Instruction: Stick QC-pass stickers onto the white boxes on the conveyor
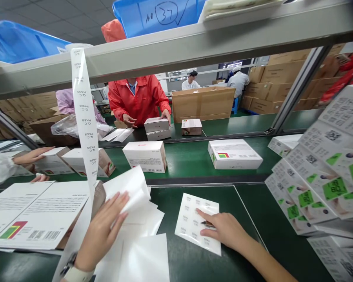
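My left hand (pixel 106 225) lies with fingers extended on loose white sheets (pixel 144 254), touching a raised, bent one. At the right, my right hand (pixel 220 229) rests on a small sheet of printed labels (pixel 190 215), its index finger stretched over it and a dark, thin object under the fingers. A long strip of Q.C. PASS labels (pixel 86 117) hangs from a roll on the shelf and passes beside my left wrist. Large white boxes (pixel 47 215) stand left of my left hand.
White boxes (pixel 145 156) sit on the green conveyor (pixel 185 156). Stacked printed boxes (pixel 320 184) rise at the right. A shelf rail (pixel 164 51) crosses above. Opposite, a person in red (pixel 141 100) handles boxes; another person's hands (pixel 33 155) are at the left.
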A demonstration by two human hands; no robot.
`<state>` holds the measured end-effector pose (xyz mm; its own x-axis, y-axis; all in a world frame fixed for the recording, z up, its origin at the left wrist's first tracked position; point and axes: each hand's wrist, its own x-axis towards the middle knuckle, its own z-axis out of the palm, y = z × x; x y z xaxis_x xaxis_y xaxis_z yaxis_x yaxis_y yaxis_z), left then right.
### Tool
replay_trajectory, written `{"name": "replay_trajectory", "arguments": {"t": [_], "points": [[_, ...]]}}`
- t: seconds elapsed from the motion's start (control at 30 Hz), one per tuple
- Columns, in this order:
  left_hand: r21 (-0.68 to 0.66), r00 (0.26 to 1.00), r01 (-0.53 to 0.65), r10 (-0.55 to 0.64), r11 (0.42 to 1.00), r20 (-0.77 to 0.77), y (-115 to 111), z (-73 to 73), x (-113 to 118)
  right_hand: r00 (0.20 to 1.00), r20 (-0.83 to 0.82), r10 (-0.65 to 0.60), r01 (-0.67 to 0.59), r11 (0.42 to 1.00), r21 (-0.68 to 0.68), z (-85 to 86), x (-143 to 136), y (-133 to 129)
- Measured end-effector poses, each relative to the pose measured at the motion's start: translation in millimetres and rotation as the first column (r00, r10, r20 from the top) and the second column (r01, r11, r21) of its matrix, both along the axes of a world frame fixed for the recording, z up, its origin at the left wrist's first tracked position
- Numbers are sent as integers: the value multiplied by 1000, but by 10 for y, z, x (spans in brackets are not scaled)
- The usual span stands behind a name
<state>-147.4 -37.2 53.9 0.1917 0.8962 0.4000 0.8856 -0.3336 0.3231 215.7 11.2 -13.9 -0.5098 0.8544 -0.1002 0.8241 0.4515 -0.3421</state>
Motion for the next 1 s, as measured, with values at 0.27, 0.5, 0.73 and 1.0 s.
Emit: {"name": "replay_trajectory", "arguments": {"t": [0.27, 0.5, 0.73, 1.0], "points": [[-68, 913, 146, -161, 987, -374, 159, -452, 478, 993, -119, -6, 0, 999, -52, 258, 145, 147], [-387, 764, 534, -625, 752, -160, 729, -448, 1319, 998, 59, 4, -12, 990, 141, 168, -150, 187], [-429, 752, 585, -658, 688, -30, 813, -601, 1279, 997, 29, 78, -80, 992, 94, 101, -252, 217], [-453, 767, 570, -641, 685, -5, 801, -604, 1307, 958, -275, 83, -99, 994, -45, 149, -314, 182]]}}
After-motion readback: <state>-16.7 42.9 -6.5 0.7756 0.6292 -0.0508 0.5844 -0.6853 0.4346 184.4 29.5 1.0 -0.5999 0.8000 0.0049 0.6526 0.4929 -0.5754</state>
